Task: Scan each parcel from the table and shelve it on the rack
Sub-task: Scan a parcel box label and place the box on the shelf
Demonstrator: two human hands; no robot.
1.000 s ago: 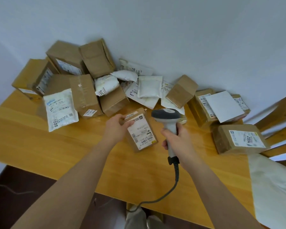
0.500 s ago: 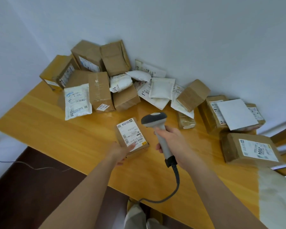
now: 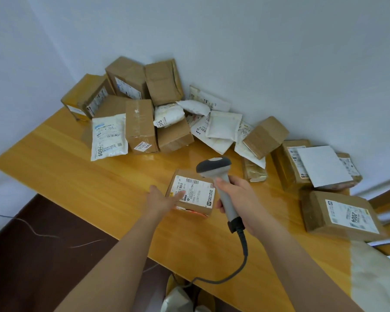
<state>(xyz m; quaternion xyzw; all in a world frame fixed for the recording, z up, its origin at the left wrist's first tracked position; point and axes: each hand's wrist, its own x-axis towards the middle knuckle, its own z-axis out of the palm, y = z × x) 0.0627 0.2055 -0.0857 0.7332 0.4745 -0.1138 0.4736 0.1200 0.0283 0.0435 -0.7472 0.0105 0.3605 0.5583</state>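
A small brown parcel with a white shipping label lies flat on the wooden table. My left hand rests on its left side, fingers straight across the label. My right hand grips the handle of a grey barcode scanner, whose head hangs just above the parcel's far edge. The scanner's cable drops over the table's front edge. More parcels lie along the wall: brown boxes and white mailer bags.
A box marked 2004 sits at the right, with a white-topped box behind it. A wooden chair stands at the far right. A pale cloth hangs at the lower right. Dark floor with thin wires lies at the left.
The parcel has been turned so its label reads sideways. My left hand moved from its near edge onto its left side. The view shifted, so the table appears farther right.
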